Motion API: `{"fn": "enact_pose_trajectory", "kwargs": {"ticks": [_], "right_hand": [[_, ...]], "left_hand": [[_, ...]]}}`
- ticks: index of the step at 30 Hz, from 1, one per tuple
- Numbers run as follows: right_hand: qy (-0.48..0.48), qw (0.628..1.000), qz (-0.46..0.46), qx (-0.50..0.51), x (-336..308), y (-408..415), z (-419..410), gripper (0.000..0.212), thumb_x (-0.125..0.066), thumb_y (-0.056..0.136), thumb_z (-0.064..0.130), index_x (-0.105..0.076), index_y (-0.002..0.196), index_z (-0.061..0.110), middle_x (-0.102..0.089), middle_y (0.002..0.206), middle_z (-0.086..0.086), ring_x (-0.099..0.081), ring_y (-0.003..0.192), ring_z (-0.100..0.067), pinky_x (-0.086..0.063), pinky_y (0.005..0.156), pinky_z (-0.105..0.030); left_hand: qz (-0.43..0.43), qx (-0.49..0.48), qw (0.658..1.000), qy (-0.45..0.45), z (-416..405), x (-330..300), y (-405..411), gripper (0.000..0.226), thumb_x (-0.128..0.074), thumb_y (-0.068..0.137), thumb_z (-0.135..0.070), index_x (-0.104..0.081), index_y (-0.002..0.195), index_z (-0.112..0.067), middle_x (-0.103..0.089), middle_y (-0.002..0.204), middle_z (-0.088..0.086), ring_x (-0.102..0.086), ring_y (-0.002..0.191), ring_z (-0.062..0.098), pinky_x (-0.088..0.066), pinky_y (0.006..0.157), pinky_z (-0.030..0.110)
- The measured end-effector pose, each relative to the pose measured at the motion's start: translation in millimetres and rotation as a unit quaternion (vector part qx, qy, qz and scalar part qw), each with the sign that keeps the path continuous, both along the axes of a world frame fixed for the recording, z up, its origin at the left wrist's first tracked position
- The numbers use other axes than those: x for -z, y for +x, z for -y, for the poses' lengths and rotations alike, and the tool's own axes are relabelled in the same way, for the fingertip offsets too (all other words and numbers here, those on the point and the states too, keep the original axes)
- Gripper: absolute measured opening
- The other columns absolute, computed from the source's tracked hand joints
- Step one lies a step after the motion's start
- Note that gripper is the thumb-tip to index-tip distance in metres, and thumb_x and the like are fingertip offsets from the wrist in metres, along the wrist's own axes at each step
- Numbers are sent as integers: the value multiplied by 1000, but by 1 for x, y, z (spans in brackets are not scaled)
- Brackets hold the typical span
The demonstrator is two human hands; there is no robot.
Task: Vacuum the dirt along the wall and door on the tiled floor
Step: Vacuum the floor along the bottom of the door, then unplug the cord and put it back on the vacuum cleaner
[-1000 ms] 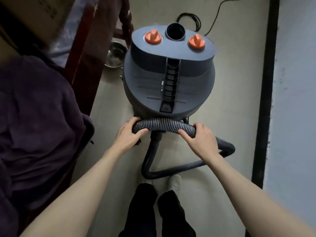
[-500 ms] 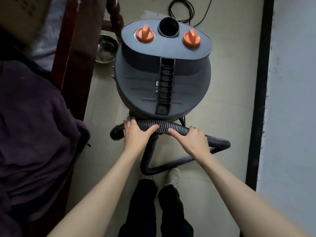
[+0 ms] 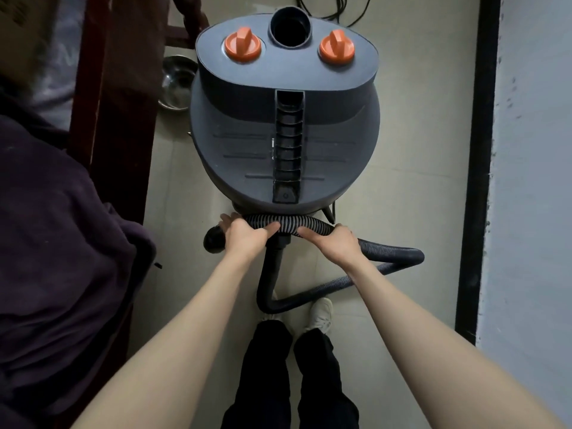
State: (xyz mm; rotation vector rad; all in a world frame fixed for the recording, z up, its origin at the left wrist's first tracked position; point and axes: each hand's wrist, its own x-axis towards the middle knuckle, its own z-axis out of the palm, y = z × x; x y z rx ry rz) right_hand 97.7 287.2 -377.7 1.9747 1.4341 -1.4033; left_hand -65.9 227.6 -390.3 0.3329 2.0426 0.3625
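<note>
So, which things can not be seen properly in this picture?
- Head view: where the hose joins the vacuum is hidden under the body.
- Head view: the power cord is cut by the top edge; no plug visible.
- Head view: the metal bowl is partly behind the vacuum.
- Head view: the left hand and right hand cover parts of the hose.
- Head view: dirt along the wall is too small to tell.

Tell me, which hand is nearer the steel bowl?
Left. The left hand grips the hose below the bowl; the right hand grips it farther right.
</note>
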Motion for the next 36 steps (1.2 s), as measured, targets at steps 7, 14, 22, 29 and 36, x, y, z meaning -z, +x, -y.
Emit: {"fn": "enact_pose_trajectory", "kwargs": {"ticks": [7, 14, 22, 29, 36], "right_hand": [[81, 991, 35, -100, -16, 0, 5, 93, -57, 86, 66, -38, 140, -7, -42, 142, -23, -33, 136, -37, -28, 113, -43], [130, 970, 12, -207, -95, 62, 24, 80, -48, 95, 58, -19, 156, 14, -24, 161, -7, -24, 147, -25, -22, 117, -55], [311, 926, 26, -211, -244, 174, 23, 79, -47, 93, 61, -15, 157, 27, -15, 165, 1, -11, 152, -19, -9, 119, -53], [458, 859, 31, -227, -380, 300, 5, 82, -43, 93, 63, -6, 158, 29, -10, 166, -1, -7, 152, -18, -4, 122, -49], [479, 853, 1, -206, -431, 400, 22, 83, -45, 93, 62, -5, 157, 30, -7, 166, -1, -4, 152, -18, 0, 122, -44]], "left_hand": [[-103, 149, 983, -14, 7, -20, 2, 77, -56, 83, -59, -41, 135, -4, -44, 138, 14, -39, 130, 32, -39, 103, 47], [-180, 450, 874, 26, 30, -97, 31, 61, -39, 96, -45, -26, 147, -14, -22, 155, 7, -13, 144, 26, -14, 116, 47], [-233, 455, 826, 237, 9, -247, 107, 66, -42, 96, -45, -14, 151, -25, -11, 159, 1, -8, 146, 22, -11, 117, 47], [-335, 433, 761, 348, -12, -371, 209, 64, -38, 96, -46, -12, 151, -27, -11, 159, 1, -5, 147, 20, -6, 118, 47], [-311, 399, 768, 394, -2, -417, 331, 62, -37, 96, -46, -12, 151, -28, -11, 159, -1, 0, 147, 19, -3, 118, 48]]}}
